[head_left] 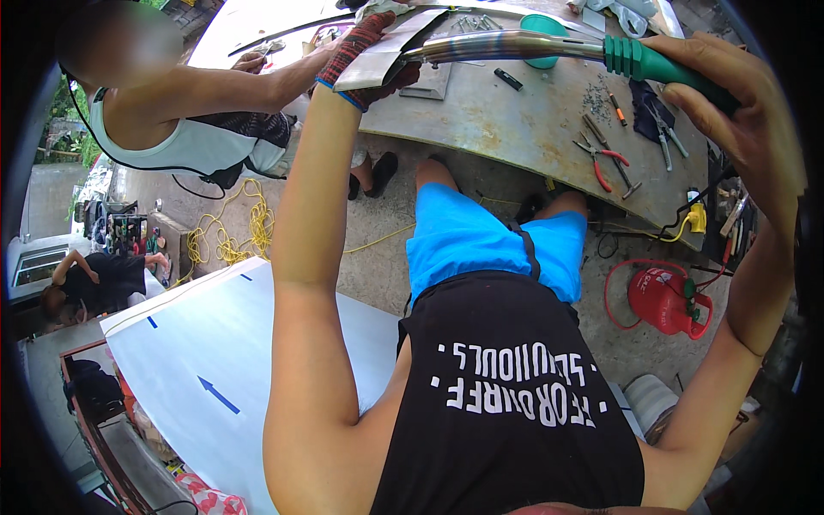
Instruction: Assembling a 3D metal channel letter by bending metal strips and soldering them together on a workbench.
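Hands apart above a workbench (481, 120), a person clamps a bent metal sheet (378, 64) in the gloved left hand (360, 43) and grips a green-handled torch (481, 45) in the right (760, 112). The torch crosses in front of a teal cup (545, 62) on the bench. Red-handled pliers (595, 151) lie near its front edge; a co-worker (154, 154) is at its left, a red gas cylinder (657, 300) below its right corner.

I hold a torch (515, 45), green ribbed handle (661, 68), steel tube (472, 47) heat-tinted, running crosswise, its left end beside the bent grey metal sheet (382, 62) I grip
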`<state>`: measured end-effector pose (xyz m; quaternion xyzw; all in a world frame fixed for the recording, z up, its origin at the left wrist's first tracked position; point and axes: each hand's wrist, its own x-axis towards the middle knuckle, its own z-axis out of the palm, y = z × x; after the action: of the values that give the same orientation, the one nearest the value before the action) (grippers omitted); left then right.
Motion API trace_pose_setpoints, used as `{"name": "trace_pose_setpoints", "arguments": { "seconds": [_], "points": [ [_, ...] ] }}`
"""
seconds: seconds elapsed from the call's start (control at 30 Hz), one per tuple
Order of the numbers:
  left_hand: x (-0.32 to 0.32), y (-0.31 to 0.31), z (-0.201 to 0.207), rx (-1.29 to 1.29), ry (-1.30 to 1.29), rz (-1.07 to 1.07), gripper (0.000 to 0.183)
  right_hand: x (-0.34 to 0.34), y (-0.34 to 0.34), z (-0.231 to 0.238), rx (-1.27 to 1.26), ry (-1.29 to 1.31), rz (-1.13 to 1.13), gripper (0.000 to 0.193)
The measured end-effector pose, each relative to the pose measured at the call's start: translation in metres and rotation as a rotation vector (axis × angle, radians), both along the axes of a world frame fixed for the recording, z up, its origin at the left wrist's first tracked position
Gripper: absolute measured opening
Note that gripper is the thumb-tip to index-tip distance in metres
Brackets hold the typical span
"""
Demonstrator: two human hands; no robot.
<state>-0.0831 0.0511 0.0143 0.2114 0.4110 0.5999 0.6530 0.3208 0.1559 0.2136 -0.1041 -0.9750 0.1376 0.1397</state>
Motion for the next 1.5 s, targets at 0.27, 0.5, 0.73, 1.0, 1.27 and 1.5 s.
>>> {"name": "trace_pose_setpoints", "arguments": {
  "seconds": [0.27, 0.5, 0.73, 1.0, 1.27, 1.5],
  "points": [
    [0.008, 0.000, 0.006, -0.041, 0.030, 0.128, 0.046, 0.008, 0.010, -0.004, 0.011, 0.010, 0.033, 0.037],
    [0.012, 0.000, 0.012, -0.071, -0.012, 0.064, 0.049, 0.025, 0.014, -0.009, -0.062, -0.025, -0.109, 0.037],
    [0.022, 0.001, 0.017, -0.177, 0.112, 0.243, 0.050, 0.021, 0.015, -0.009, -0.069, 0.032, -0.055, 0.038],
    [0.015, 0.008, 0.008, 0.002, -0.186, -0.002, 0.044, -0.001, -0.025, 0.021, -0.013, -0.130, -0.214, 0.037],
    [0.007, 0.006, 0.003, 0.006, -0.036, 0.016, 0.043, 0.014, 0.007, -0.006, -0.073, 0.019, -0.092, 0.037],
    [0.014, 0.003, 0.007, -0.064, 0.047, 0.124, 0.047, 0.017, 0.012, -0.008, -0.082, -0.009, -0.089, 0.037]
  ]
}}
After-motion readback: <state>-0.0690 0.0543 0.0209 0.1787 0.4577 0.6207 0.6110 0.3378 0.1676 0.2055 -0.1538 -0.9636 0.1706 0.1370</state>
